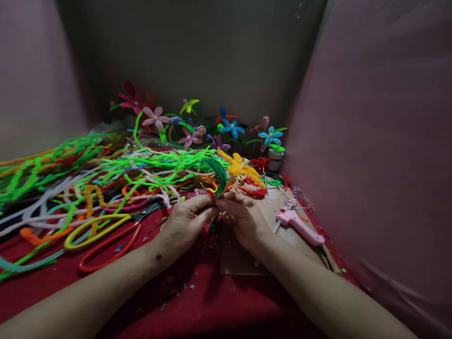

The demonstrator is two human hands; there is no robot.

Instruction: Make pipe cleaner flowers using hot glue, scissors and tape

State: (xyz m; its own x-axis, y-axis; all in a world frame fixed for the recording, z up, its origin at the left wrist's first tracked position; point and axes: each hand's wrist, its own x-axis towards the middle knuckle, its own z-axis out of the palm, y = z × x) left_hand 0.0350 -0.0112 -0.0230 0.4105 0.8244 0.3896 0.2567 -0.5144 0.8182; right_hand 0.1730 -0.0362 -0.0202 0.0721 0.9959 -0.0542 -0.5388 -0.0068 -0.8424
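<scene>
Between both hands stands a yellow pipe-cleaner flower (240, 168) with a dark green leaf (219, 173) curving up at its left. My left hand (189, 216) is closed, thumb and forefinger pinching the green stem just below the leaf. Right beside it, my right hand (245, 219) is closed on the same stem under the petals. The fingertips of both hands meet there and cover most of the stem; a bit of green shows beneath them. Behind the held flower lie a red flower (261, 163) and some red and pale looped pieces (252, 188).
Loose pipe cleaners (158, 165) in many colours spread over the left of the red cloth (197, 306). Scissors (109, 238) with yellow and red handles lie left. A pink glue gun (300, 225) rests on cardboard (240, 259) at right. Finished flowers (155, 117) line the back.
</scene>
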